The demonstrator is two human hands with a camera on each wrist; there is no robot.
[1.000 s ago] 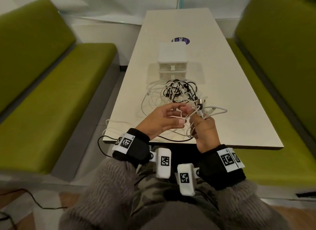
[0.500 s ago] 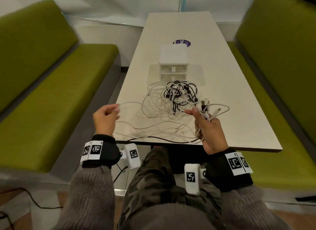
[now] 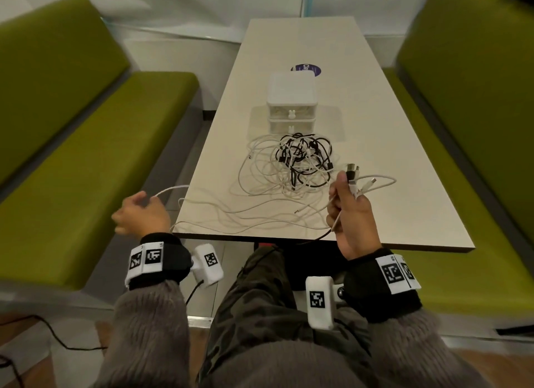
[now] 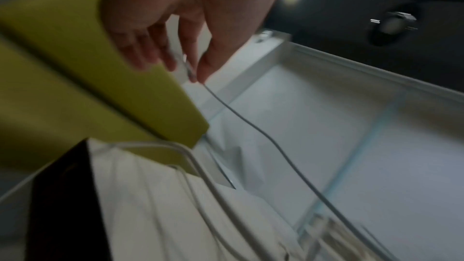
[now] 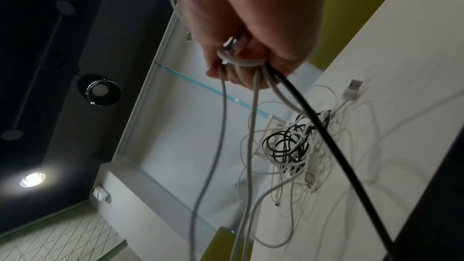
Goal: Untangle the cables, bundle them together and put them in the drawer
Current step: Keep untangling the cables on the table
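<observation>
A tangle of black and white cables (image 3: 300, 163) (image 5: 291, 146) lies on the beige table (image 3: 390, 145), just in front of a small white two-drawer box (image 3: 291, 99) whose drawers are closed. My right hand (image 3: 349, 197) (image 5: 241, 62) is raised above the table's near right part and grips a bunch of cable ends (image 3: 354, 175), white ones and a black one. My left hand (image 3: 141, 211) (image 4: 180, 66) is out past the table's left edge and pinches one thin white cable (image 3: 170, 189) (image 4: 251, 124) that runs back to the pile.
Green padded benches (image 3: 86, 145) (image 3: 474, 78) flank the table on both sides. A round blue sticker (image 3: 306, 69) sits behind the drawer box. Loose white cable loops (image 3: 245, 214) trail over the table's near edge. A black cord (image 3: 57, 341) lies on the floor at lower left.
My left hand has left the right hand and swung out to the left, drawing one white cable out of the tangle. The right hand kept its grip and rose a little.
</observation>
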